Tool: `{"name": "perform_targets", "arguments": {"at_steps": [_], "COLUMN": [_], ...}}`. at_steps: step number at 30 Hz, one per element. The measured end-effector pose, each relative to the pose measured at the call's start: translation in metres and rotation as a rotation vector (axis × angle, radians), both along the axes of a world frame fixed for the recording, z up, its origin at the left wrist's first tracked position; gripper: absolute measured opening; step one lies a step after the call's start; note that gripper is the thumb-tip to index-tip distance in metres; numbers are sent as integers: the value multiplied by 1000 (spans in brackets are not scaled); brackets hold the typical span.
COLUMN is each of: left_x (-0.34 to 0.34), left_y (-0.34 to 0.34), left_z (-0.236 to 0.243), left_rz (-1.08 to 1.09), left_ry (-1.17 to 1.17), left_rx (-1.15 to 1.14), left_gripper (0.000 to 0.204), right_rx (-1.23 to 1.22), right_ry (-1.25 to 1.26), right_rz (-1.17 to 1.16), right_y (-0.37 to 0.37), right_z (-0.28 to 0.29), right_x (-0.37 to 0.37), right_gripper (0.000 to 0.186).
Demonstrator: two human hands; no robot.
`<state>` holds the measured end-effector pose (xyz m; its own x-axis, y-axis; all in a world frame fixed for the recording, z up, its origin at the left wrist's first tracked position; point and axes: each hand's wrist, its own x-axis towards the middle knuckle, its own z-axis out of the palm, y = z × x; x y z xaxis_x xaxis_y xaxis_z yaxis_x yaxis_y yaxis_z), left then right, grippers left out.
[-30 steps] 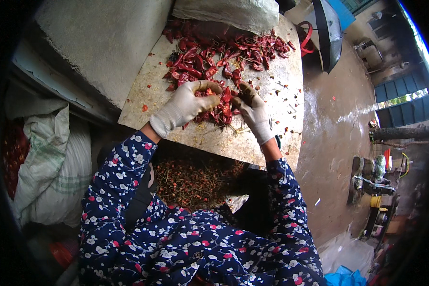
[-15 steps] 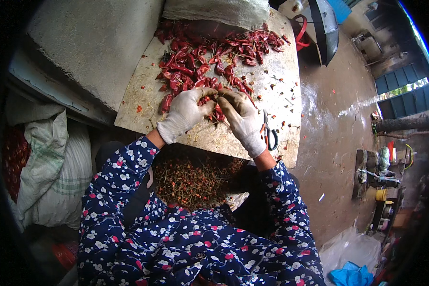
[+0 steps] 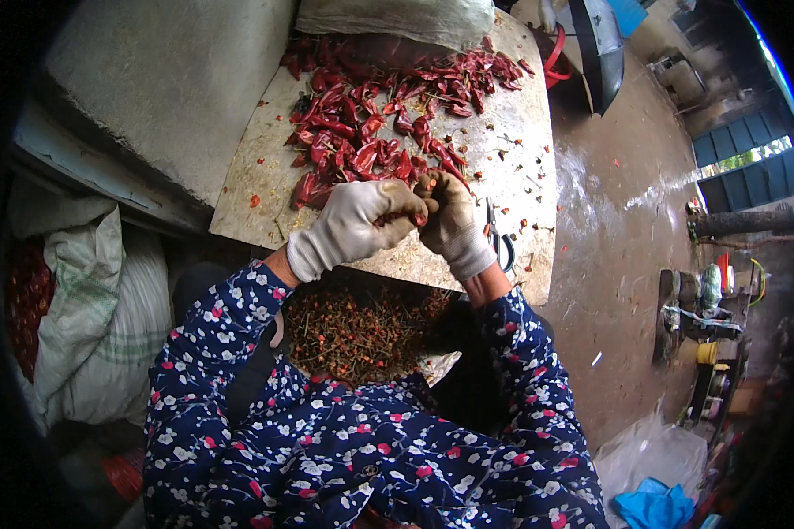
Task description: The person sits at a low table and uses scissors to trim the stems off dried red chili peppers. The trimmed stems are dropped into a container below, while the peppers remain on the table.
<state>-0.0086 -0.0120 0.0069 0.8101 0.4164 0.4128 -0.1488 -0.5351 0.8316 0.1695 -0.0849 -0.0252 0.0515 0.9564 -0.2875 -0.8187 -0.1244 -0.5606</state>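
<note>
Fingers (image 3: 434, 187) of the right hand (image 3: 459, 227) have curled inward beside chillies (image 3: 348, 132).

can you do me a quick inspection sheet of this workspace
surface: pale board, crumbs and bits scattered on it
job's things: red chillies heaped toward the far end; stems and bits massed below the near edge
clutter: scissors beside the right hand; white sack at the far end
hands: both gloved, close together; left hand pinches a red bit, right hand curled, its grip unclear
cables: yellow loop far right, cord or hose unclear
surroundings: shiny floor, umbrella, filled sacks at left
</note>
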Motion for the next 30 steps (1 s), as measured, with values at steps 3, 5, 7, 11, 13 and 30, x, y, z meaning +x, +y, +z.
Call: {"name": "perform_targets", "arguments": {"at_steps": [3, 5, 7, 11, 13, 30], "left_x": [-4, -16, -34, -47, -43, -9], "left_y": [17, 38, 72, 95, 87, 17], "left_z": [-2, -2, -1, -14, -19, -1], "left_rz": [288, 299, 160, -155, 16, 342], "left_ry": [117, -260, -428, -622, -506, 587], "left_rx": [-308, -660, -982, -1314, -1221, 388], "left_gripper": [23, 34, 33, 32, 37, 66], "right_rx": [149, -2, -13, 127, 137, 186], "right_ry": [-824, -1332, -1790, -2193, -2342, -997], "right_rz": [294, 732, 663, -31, -17, -31], "right_y": [-3, -3, 1, 27, 39, 13], "right_z": [4, 0, -11, -48, -65, -19], "right_x": [14, 15, 12, 5, 1, -3], "right_gripper": [41, 47, 41, 40, 54, 50]}}
